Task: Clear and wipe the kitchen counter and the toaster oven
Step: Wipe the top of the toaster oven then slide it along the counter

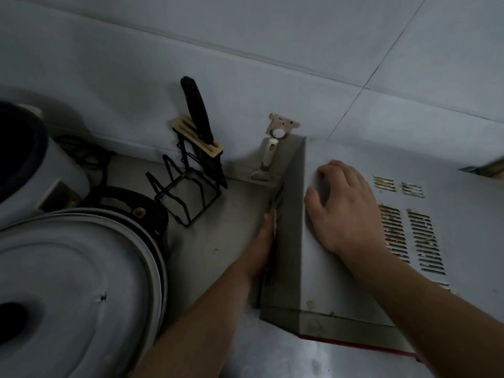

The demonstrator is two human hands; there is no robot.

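While the big pot lid (73, 282) crowds the left edge of the surface (231, 214), the knife (199, 113) stands in its wire rack (185, 192) near the back edge. My left hand (266, 241) is wedged along the toaster oven (341, 282) side; its fingers are hidden, so I cannot tell their state. My right hand (346, 205) rests on the oven top, fingers spread and relaxed, holding nothing. Risk, as I judge it: shifting the oven could pinch the left hand, knock the rack, or scrape grime from the rusty vents (409, 236).
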